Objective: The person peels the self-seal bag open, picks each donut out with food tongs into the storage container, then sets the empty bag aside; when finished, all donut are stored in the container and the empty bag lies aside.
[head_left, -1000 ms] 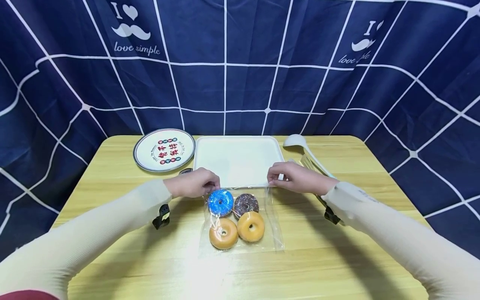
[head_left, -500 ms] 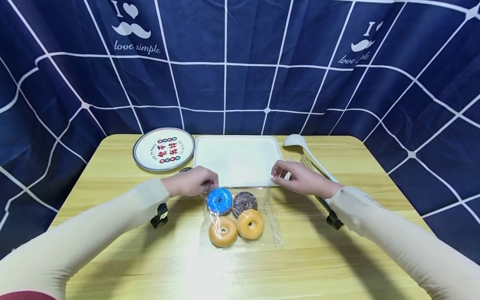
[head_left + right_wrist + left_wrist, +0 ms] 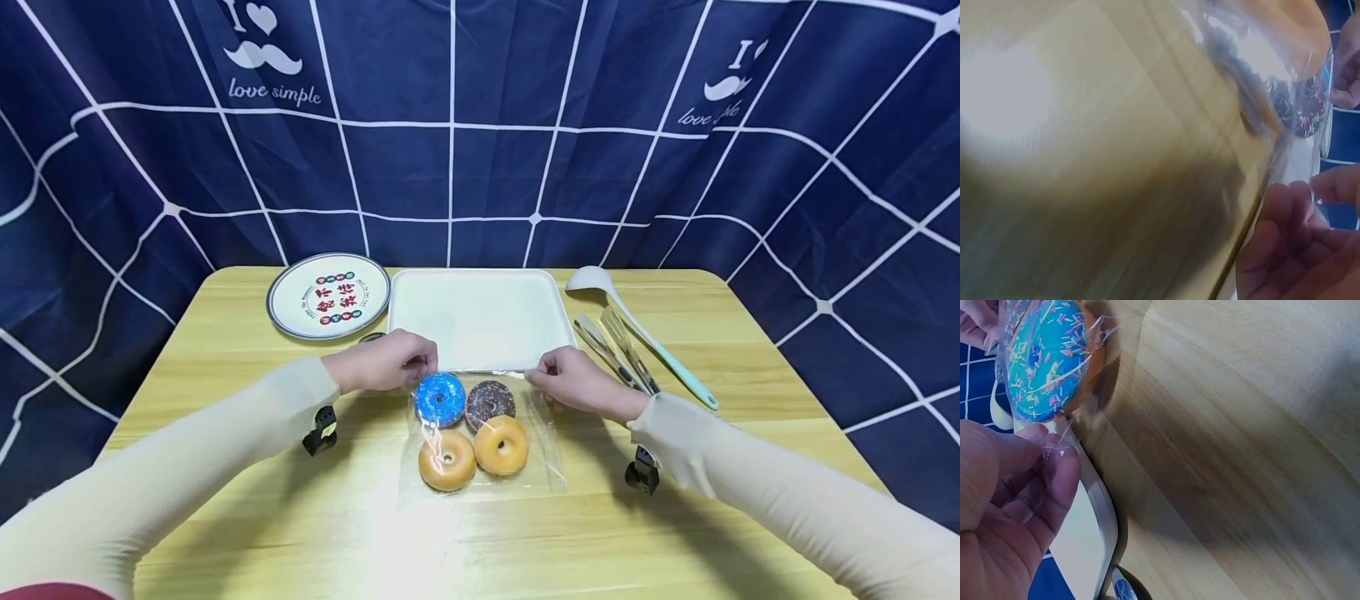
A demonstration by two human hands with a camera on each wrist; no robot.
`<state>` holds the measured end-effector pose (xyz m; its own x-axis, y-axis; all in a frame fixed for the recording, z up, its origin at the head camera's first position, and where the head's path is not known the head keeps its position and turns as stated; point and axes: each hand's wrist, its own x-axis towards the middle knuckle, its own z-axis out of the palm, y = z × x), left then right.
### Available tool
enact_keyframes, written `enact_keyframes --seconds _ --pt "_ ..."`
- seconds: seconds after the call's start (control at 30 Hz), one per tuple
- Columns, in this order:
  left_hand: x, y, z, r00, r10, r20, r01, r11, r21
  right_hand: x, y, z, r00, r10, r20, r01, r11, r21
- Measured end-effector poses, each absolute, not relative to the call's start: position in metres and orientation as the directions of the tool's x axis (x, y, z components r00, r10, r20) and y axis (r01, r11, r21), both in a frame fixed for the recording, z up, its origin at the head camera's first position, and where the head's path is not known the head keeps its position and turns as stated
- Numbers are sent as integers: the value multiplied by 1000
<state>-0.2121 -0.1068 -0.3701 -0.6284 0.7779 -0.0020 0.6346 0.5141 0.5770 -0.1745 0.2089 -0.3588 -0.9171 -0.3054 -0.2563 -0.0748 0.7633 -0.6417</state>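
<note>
A clear plastic bag (image 3: 536, 467) lies on the wooden table with several doughnuts inside. Two are plain, one of them a golden doughnut (image 3: 501, 446). The blue-iced doughnut (image 3: 439, 400) and the chocolate doughnut (image 3: 491, 405), both with sprinkles, are by the bag's far edge. My left hand (image 3: 386, 360) pinches the bag's far left corner between thumb and finger, a crinkle of film (image 3: 1057, 447) showing at the fingertips. At the far right corner, my right hand (image 3: 581, 379) pinches the edge with thumb and fingertips together.
Behind the bag is a white rectangular tray (image 3: 480, 317), with a round plate (image 3: 300, 312) to its left. On the right lie a white ladle (image 3: 660, 350) with a pale green handle and metal tongs (image 3: 622, 346). A dark blue curtain (image 3: 487, 167) surrounds the table.
My right hand first lifts slightly away from the bag's corner, then comes back to its edge and pinches it. The left hand keeps its place; the bag stays put.
</note>
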Motion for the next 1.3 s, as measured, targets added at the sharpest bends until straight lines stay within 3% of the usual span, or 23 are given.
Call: enact_keyframes --seconds 0.2,0.63,1.3 --pt "-212 -107 -372 -634 773 -8 634 526 567 -176 213 -355 -887 -334 -320 -17 714 -700" --pt "-211 -109 -376 -650 760 1 633 541 554 -182 242 -337 -780 -423 -460 20 719 -695" --pt "-212 -111 -376 -658 752 38 643 535 548 -164 231 -347 -785 -406 -468 91 671 -736"
